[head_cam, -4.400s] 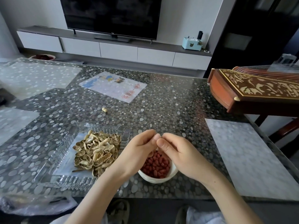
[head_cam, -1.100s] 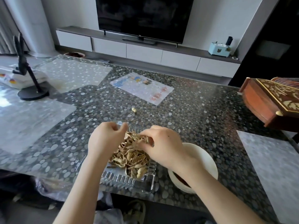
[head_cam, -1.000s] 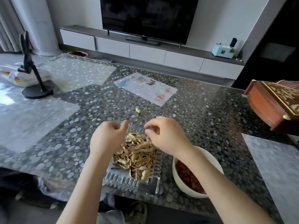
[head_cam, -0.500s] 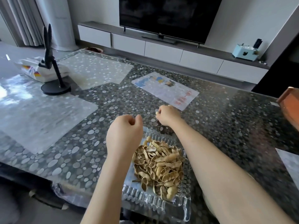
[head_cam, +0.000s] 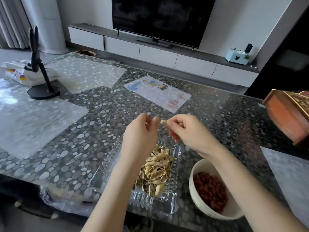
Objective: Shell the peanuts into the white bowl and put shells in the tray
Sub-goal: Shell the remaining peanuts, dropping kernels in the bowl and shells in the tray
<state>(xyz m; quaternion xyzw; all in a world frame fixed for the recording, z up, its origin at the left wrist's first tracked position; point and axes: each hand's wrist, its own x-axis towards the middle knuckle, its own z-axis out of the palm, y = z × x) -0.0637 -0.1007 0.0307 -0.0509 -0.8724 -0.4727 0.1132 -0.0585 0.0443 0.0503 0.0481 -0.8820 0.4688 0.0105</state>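
Dark TV (head_cam: 163, 19) against white wall (head_cam: 234, 22); low white cabinet (head_cam: 157, 55) (grey top); pebble-pattern table (head_cam: 100, 131).

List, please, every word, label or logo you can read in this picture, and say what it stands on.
Nothing is legible.
Logo on the television bezel: too small to read.
Red marks on the printed sheet: blurred.
Coloured print on the plastic bag: blurred.
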